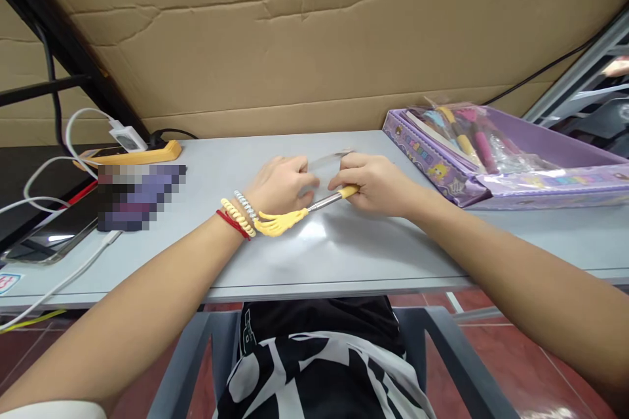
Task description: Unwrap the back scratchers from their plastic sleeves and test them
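Note:
My right hand (pixel 376 183) is closed around the yellow grip of a small telescopic back scratcher (pixel 324 201). Its yellow hand-shaped head points left, near the bracelets on my left wrist. Between my two hands stretches a thin clear plastic bag (pixel 327 160), its upper edge by my right fingers. My left hand (pixel 285 184) has its fingers curled in at the bag's left side. Both hands are just above the grey-white table (pixel 314 262). The far end of the grip is hidden inside my right hand.
On the right lies an open purple display box (pixel 540 193) with several bagged back scratchers (pixel 472 137). A phone (pixel 54 229), white cables (pixel 81 268) and a yellow power strip (pixel 162 154) are on the left. Cardboard (pixel 314 52) stands behind the table.

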A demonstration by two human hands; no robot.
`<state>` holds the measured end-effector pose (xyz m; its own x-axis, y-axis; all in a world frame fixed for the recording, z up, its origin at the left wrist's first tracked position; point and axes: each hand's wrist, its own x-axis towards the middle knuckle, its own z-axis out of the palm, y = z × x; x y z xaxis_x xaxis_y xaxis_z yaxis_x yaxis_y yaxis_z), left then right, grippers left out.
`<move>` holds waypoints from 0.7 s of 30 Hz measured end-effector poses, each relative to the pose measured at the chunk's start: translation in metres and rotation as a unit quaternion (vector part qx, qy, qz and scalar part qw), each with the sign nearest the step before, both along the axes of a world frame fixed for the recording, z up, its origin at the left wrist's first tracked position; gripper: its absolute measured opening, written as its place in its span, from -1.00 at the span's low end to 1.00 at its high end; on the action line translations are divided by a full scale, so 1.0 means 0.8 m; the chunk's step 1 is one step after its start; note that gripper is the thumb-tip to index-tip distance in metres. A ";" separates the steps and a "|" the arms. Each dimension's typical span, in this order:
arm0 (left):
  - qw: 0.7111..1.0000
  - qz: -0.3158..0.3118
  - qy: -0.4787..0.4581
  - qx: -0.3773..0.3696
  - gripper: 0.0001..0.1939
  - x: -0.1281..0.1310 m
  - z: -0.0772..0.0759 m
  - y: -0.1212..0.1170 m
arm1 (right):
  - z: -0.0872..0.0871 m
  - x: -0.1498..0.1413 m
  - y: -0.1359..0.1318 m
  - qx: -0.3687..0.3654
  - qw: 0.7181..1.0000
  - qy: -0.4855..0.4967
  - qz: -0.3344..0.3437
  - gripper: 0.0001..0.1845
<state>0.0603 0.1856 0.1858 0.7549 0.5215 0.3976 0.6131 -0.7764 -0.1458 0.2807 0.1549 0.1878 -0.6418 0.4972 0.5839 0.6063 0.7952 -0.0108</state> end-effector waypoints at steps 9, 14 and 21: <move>0.976 0.214 -0.034 0.003 -0.65 -0.012 0.001 0.013 | 0.004 0.006 0.003 -0.039 0.999 0.012 0.020 -0.67; 0.964 0.263 -0.032 -0.023 -0.63 -0.021 -0.003 0.022 | 0.005 0.010 0.007 -0.050 0.999 0.007 0.008 -0.67; 0.979 0.181 -0.084 0.039 -0.47 -0.019 -0.001 0.017 | -0.002 0.009 0.011 -0.021 0.999 0.033 -0.016 -0.72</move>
